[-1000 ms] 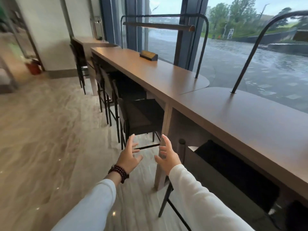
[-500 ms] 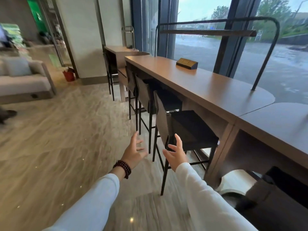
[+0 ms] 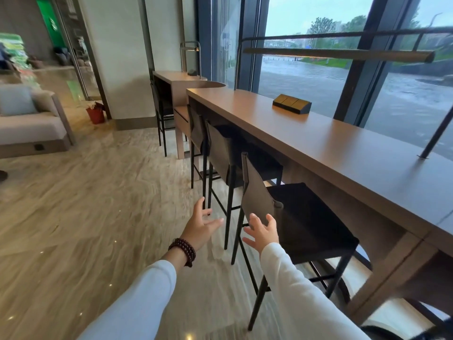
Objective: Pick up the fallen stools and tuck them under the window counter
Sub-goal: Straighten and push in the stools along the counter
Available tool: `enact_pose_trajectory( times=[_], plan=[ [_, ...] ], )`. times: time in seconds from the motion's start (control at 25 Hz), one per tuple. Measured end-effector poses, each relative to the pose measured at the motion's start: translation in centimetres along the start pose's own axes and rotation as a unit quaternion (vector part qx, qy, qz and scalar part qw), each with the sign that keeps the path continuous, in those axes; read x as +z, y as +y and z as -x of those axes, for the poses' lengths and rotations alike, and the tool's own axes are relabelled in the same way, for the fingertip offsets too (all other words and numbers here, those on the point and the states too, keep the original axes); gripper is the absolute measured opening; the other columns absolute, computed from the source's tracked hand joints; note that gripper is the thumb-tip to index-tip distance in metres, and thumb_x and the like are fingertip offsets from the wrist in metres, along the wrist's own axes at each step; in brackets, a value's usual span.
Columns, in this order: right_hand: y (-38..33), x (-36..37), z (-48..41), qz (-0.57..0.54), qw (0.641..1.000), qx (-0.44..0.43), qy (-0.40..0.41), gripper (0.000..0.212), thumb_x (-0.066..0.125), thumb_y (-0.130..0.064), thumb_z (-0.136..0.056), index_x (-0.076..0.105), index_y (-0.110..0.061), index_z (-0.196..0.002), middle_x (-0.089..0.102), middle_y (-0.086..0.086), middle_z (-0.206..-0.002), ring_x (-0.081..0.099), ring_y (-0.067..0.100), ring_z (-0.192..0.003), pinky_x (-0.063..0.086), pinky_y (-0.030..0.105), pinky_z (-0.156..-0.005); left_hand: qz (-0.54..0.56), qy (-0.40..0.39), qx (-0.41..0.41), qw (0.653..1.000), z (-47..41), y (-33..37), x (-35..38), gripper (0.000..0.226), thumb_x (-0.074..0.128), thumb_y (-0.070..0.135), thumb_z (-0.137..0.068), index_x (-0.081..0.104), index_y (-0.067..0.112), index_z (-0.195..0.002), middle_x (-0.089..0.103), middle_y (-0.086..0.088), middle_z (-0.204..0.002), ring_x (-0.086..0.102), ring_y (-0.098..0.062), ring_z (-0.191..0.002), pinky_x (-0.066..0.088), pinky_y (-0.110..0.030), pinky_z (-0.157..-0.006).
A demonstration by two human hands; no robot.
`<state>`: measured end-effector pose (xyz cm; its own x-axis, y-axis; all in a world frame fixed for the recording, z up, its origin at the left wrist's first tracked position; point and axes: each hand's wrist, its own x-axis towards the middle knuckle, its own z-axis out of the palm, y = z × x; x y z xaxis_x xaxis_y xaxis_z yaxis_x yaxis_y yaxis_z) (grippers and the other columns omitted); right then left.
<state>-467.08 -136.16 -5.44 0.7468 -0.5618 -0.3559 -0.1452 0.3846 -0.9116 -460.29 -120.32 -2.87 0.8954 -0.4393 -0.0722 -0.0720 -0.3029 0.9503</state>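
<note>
Both hands are hovering empty in the head view: the left hand and the right hand are side by side, each with fingers spread and loose, gripping nothing. The nearest stool is standing upright at one o'clock from the right hand. Its backrest is lying just beyond those fingertips; I cannot tell if they are touching. Its seat is sitting partly under the window counter, its long axis is running vertically, and the right hand is lying nearer. No fallen stool is showing plainly; a dark shape at five o'clock is too cropped to identify.
</note>
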Motion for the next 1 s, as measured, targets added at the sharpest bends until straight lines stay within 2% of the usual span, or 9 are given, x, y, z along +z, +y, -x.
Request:
enact_pose_trajectory(
  times=[0.16, 0.32, 0.44, 0.6, 0.72, 0.84, 0.92, 1.0],
  plan=[
    [-3.0, 3.6, -8.1, -0.103, 0.991, 0.068, 0.041, 0.069, 0.058, -0.033, -0.091, 0.020, -0.022, -0.148, 0.050, 0.013, -0.137, 0.059, 0.030, -0.111, 0.056, 0.043, -0.080, 0.004, 0.001, -0.024, 1.000, -9.3, 1.1, -1.2, 0.082, 0.062, 0.033, -0.087, 0.009, 0.026, -0.150, 0.041, -0.008, -0.145, 0.046, -0.022, -0.126, 0.043, -0.048, -0.103],
    [-5.1, 5.6, -13.3, -0.147, 0.978, 0.112, 0.097, 0.062, 0.061, -0.039, -0.089, 0.036, -0.015, -0.141, 0.058, 0.015, -0.128, 0.066, 0.029, -0.095, 0.058, 0.037, -0.058, 0.008, -0.021, -0.037, 0.999, -17.0, 2.1, -0.9, 0.080, 0.059, 0.037, -0.088, 0.009, 0.026, -0.150, 0.041, -0.007, -0.145, 0.046, -0.026, -0.128, 0.043, -0.048, -0.103],
    [-5.6, 6.3, -16.7, -0.216, 0.956, 0.137, 0.145, 0.060, 0.065, -0.041, -0.085, 0.039, -0.020, -0.135, 0.059, 0.017, -0.120, 0.067, 0.031, -0.085, 0.057, 0.038, -0.052, 0.009, -0.055, -0.050, 0.997, -22.6, 2.4, 0.0, 0.078, 0.058, 0.036, -0.089, 0.009, 0.025, -0.149, 0.040, -0.008, -0.145, 0.048, -0.027, -0.126, 0.048, -0.044, -0.098],
    [-5.1, 5.6, -20.3, -0.313, 0.909, 0.167, 0.219, 0.053, 0.069, -0.046, -0.079, 0.045, -0.023, -0.120, 0.057, 0.016, -0.122, 0.066, 0.031, -0.083, 0.057, 0.041, -0.052, 0.034, -0.112, -0.086, 0.989, -29.5, 2.3, 2.0, 0.077, 0.058, 0.028, -0.090, 0.009, 0.026, -0.149, 0.037, -0.011, -0.146, 0.048, -0.028, -0.125, 0.050, -0.038, -0.085],
    [-4.2, 5.7, -22.8, -0.377, 0.868, 0.142, 0.290, 0.055, 0.071, -0.047, -0.076, 0.050, -0.019, -0.119, 0.060, 0.015, -0.108, 0.065, 0.030, -0.085, 0.057, 0.041, -0.054, 0.047, -0.170, -0.113, 0.978, -35.3, 2.1, 3.6, 0.078, 0.059, 0.024, -0.089, 0.009, 0.028, -0.149, 0.039, -0.011, -0.143, 0.046, -0.031, -0.126, 0.052, -0.046, -0.091],
    [-3.4, 6.5, -24.3, -0.438, 0.815, 0.108, 0.363, 0.053, 0.072, -0.045, -0.077, 0.050, -0.021, -0.118, 0.058, 0.013, -0.099, 0.063, 0.032, -0.084, 0.055, 0.043, -0.056, 0.031, -0.234, -0.144, 0.961, -39.9, 2.1, 4.7, 0.080, 0.061, 0.023, -0.088, 0.008, 0.032, -0.148, 0.043, -0.011, -0.139, 0.047, -0.033, -0.125, 0.051, -0.052, -0.090],
    [-3.3, 6.5, -24.5, -0.468, 0.788, 0.085, 0.391, 0.052, 0.071, -0.043, -0.079, 0.048, -0.020, -0.119, 0.055, 0.012, -0.099, 0.061, 0.034, -0.087, 0.055, 0.046, -0.060, 0.026, -0.255, -0.157, 0.954, -41.7, 2.5, 5.4, 0.082, 0.062, 0.023, -0.087, 0.007, 0.035, -0.147, 0.040, -0.012, -0.142, 0.046, -0.035, -0.125, 0.052, -0.053, -0.088],
    [-3.7, 6.2, -24.9, -0.491, 0.753, 0.067, 0.432, 0.047, 0.070, -0.041, -0.081, 0.044, -0.022, -0.115, 0.048, 0.013, -0.108, 0.056, 0.036, -0.095, 0.055, 0.050, -0.068, 0.032, -0.267, -0.178, 0.947, -43.4, 3.0, 6.4, 0.086, 0.064, 0.021, -0.086, 0.005, 0.038, -0.146, 0.032, -0.012, -0.147, 0.043, -0.038, -0.127, 0.052, -0.053, -0.086]
  ],
)
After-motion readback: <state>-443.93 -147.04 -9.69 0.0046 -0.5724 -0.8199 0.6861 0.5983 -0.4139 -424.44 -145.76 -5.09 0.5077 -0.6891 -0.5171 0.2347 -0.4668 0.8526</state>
